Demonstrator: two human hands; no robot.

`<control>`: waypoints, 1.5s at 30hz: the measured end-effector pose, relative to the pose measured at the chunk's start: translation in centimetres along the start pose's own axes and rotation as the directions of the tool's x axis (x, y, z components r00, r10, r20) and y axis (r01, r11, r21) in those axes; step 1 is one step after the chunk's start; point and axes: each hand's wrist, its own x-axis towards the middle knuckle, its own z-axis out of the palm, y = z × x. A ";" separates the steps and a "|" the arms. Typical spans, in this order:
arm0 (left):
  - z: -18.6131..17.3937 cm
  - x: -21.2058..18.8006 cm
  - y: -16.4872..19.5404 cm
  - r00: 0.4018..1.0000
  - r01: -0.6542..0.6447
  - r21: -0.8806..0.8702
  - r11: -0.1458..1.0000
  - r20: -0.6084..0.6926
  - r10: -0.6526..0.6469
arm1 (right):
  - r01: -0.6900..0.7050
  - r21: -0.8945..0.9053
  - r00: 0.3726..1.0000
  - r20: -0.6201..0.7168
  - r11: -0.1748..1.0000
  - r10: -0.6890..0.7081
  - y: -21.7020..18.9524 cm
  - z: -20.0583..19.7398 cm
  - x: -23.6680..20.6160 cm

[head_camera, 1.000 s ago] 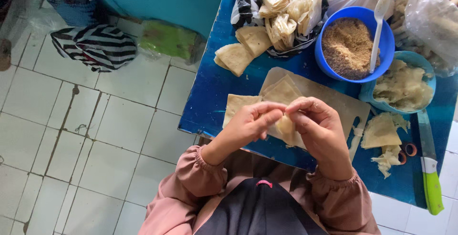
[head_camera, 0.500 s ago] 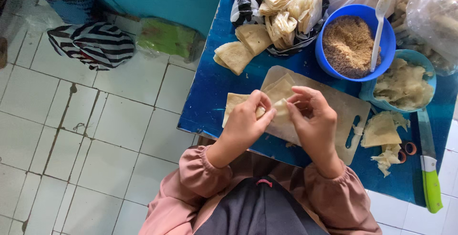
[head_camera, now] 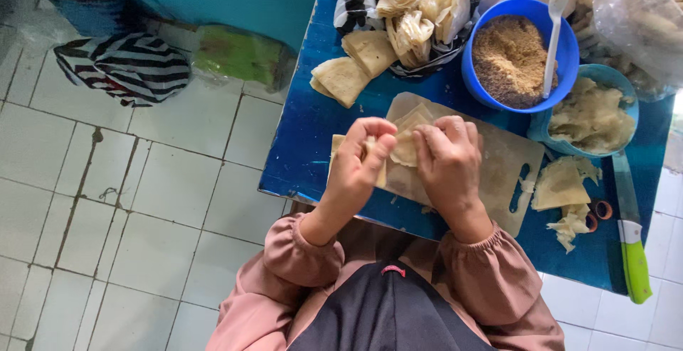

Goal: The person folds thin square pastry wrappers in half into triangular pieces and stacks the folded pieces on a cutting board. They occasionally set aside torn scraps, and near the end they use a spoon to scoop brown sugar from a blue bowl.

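Observation:
Both my hands meet over a pale cutting board (head_camera: 498, 159) on the blue table (head_camera: 306, 137). My left hand (head_camera: 359, 162) and my right hand (head_camera: 448, 159) pinch a thin beige pastry sheet (head_camera: 405, 141) between their fingertips, folding it. More sheets lie under my hands on the board. A blue bowl (head_camera: 565, 55) of brown crumbly filling holds a white spoon (head_camera: 555, 23) just beyond my right hand. A smaller light-blue bowl (head_camera: 626, 84) holds pale scraps.
Stacked folded sheets (head_camera: 356, 70) sit on a striped cloth at the table's far side. A green-handled knife (head_camera: 629, 237) lies at the right edge beside torn scraps (head_camera: 562, 187). Plastic bags (head_camera: 640, 9) fill the far right. A striped bag (head_camera: 121, 66) rests on the tiled floor.
My hands have moved from near the table's front edge further onto the board and lifted slightly, still working the same sheet. My fingers have shifted along its fold.

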 end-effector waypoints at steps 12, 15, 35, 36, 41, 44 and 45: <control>0.1 -0.6 -0.4 0.980 0.198 -0.605 0.771 0.143 -0.139 | -0.412 0.836 0.890 0.285 0.362 0.355 -0.8 -1.2 -1.5; -0.5 -0.8 -0.8 0.945 0.327 -0.610 0.722 0.216 -0.245 | -0.465 0.809 0.863 0.324 0.359 0.389 -0.1 -1.9 -1.4; 1.7 -2.5 -1.1 0.996 -0.062 -0.156 0.986 0.048 0.070 | -0.237 0.613 0.971 0.128 0.754 0.201 -2.7 -3.3 -1.5; 1.6 -2.5 -0.9 0.996 -0.062 -0.161 0.985 0.054 0.072 | -0.276 0.654 0.960 0.161 0.704 0.227 -2.5 -3.2 -1.7; 1.3 -1.9 -0.5 0.997 -0.048 -0.090 0.995 0.051 0.053 | -0.413 0.833 0.893 0.290 0.368 0.344 -1.0 -2.1 -2.9; 1.0 -1.6 -0.5 0.998 -0.019 -0.366 0.930 0.044 0.038 | -0.410 0.905 0.809 0.419 -0.116 0.413 0.2 -1.1 -3.3; 0.9 -1.5 -0.7 0.998 0.059 -0.514 0.856 0.011 -0.062 | -0.414 0.888 0.782 0.460 -0.201 0.420 0.8 -0.8 -3.3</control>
